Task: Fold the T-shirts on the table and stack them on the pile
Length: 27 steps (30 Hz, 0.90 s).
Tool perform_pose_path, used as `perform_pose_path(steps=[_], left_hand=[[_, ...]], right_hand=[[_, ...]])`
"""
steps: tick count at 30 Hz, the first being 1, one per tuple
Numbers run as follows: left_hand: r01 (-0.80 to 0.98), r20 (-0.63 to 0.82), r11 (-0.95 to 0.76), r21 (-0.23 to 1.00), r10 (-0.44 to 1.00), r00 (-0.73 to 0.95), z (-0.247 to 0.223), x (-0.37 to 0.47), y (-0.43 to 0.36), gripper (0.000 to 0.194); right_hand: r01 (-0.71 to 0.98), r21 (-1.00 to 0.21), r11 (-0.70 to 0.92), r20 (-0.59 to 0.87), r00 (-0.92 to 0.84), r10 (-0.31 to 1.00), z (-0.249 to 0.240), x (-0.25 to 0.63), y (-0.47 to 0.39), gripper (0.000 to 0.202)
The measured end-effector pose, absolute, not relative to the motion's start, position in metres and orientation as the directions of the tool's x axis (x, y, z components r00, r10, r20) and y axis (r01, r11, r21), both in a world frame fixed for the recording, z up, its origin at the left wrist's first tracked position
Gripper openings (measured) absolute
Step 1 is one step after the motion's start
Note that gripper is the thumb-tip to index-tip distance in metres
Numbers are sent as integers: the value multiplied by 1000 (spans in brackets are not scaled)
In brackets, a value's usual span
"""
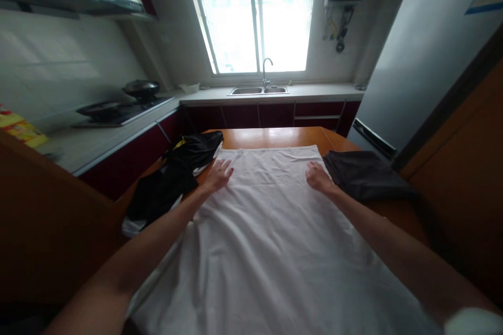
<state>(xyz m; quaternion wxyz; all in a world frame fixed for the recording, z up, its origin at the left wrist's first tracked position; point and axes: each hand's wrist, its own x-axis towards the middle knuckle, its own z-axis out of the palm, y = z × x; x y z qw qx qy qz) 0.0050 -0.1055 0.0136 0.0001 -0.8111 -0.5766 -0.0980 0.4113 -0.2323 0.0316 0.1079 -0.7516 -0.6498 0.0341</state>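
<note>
A large white cloth (275, 220) lies spread over the wooden table (271, 137), with soft wrinkles running toward me. My left hand (219, 175) rests flat on its left edge near the far end, fingers spread. On the opposite edge, my right hand (317, 176) lies on the fabric with its fingers slightly bent and apart. Nothing is held in either hand. Black clothes (165, 188) with white and yellow parts sit in a loose heap left of the cloth. To the right is a folded dark grey cloth (363, 174), close to my right hand.
Beyond the table, a counter (314, 92) holds a double sink (251, 91) under the window. A stove with pans (141, 89) is at the left. The fridge (416, 52) stands at the right, and a yellow package (21, 128) is at the far left.
</note>
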Motion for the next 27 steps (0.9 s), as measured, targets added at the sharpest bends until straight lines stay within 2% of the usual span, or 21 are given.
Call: perform_pose_path(steps=[5,11,21,23,27], left_hand=[[962,62,-255,99,966,249,16,33,-59,59],[974,-48,-214,78,975,218,5,40,-16,69],[972,11,-211,107,977,211,0,57,42,70],[962,110,-231,143,970,216,4,63,44,65],[914,362,-365,180,888,284,18,78,19,54]], right_hand=[[944,-218,-248,37,262,964,25,420,-155,60],[905,-202,-375,-30,377,926,-5,433,-108,69],[898,-208,-388,-99,375,922,-3,460,-52,93],[898,-213,-385,-35,387,921,2,458,-46,93],[914,-246,-323,308,390,868,14,434,-50,71]])
